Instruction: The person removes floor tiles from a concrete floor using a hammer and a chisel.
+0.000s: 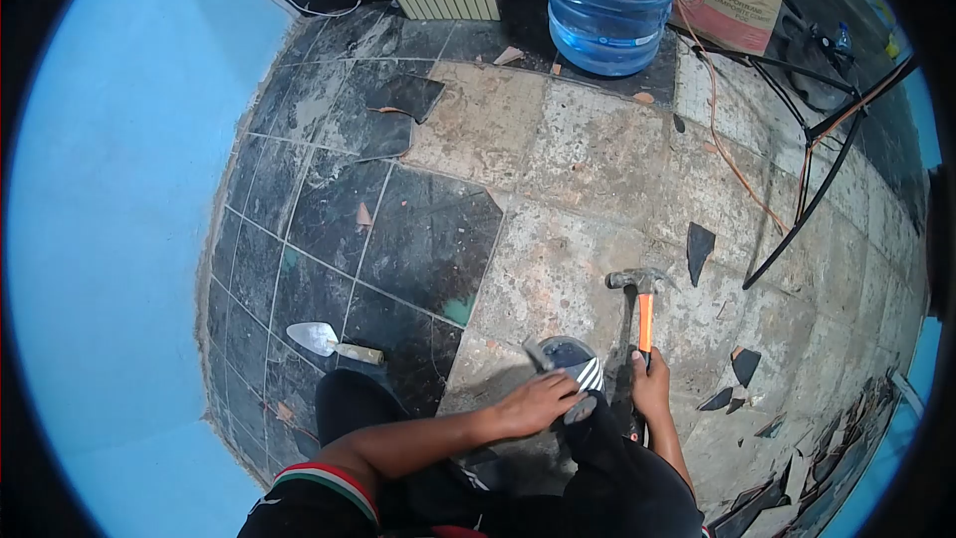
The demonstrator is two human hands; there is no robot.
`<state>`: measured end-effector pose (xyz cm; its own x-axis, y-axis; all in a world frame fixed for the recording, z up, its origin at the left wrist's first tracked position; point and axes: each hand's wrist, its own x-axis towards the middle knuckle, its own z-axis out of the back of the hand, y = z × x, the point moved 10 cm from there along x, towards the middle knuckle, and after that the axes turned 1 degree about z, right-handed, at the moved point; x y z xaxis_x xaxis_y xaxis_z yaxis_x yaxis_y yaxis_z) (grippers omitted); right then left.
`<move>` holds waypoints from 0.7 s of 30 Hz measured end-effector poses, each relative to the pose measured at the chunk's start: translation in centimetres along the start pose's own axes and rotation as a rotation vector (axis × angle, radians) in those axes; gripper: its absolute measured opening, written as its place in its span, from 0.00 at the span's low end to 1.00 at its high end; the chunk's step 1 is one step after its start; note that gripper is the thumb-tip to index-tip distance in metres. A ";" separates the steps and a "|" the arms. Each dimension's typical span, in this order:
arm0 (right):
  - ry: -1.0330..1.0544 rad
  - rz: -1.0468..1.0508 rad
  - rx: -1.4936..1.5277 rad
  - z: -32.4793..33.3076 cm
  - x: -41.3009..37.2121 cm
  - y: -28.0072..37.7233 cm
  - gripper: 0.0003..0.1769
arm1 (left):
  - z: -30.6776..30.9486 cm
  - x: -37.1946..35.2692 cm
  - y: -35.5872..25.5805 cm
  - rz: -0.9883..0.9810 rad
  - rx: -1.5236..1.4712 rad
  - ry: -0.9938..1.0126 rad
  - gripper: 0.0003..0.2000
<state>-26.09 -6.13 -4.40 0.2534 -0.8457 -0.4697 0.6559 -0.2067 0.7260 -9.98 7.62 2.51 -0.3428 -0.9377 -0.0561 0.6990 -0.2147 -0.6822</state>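
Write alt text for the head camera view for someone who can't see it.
A person's right hand holds an orange-handled hammer over bare floor; the left hand holds a blurred tool by a shoe. Black tiles and a trowel lie left, broken pieces right.

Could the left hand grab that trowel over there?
Probably yes. The trowel lies close by, uncovered, on the black tiles, but the left hand seems to hold a metal tool it might set down first.
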 end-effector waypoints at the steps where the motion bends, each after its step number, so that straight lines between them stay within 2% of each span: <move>1: -0.009 -0.009 0.009 0.0 -0.1 0.1 0.15 | 1.0 1.1 0.1 -0.039 0.010 -0.027 0.21; 4: 0.014 -0.020 -0.037 -0.2 -0.2 0.0 0.15 | 4.8 5.2 3.2 -0.056 0.119 -0.150 0.21; 5: 0.004 -0.001 -0.035 -0.2 -0.1 0.2 0.15 | 7.0 6.4 4.4 -0.022 0.133 -0.239 0.20; 8: -0.013 0.029 -0.026 0.1 -0.4 0.6 0.15 | 8.7 10.0 11.3 0.161 0.245 -0.254 0.18; 11: -0.014 0.020 -0.005 0.2 -0.4 1.0 0.15 | 11.7 11.4 14.6 0.259 0.184 -0.322 0.18; 20: -0.026 0.003 0.029 -0.2 -0.4 0.0 0.14 | 11.7 13.9 16.4 0.264 0.213 -0.307 0.14; 21: -0.018 -0.011 0.044 0.0 -0.4 0.0 0.14 | 11.1 14.2 16.6 0.268 0.226 -0.259 0.14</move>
<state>-26.21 -5.76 -4.24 0.2336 -0.8517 -0.4690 0.6264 -0.2371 0.7426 3.69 -12.23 -1.53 0.0178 -0.9998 -0.0048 0.8714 0.0178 -0.4903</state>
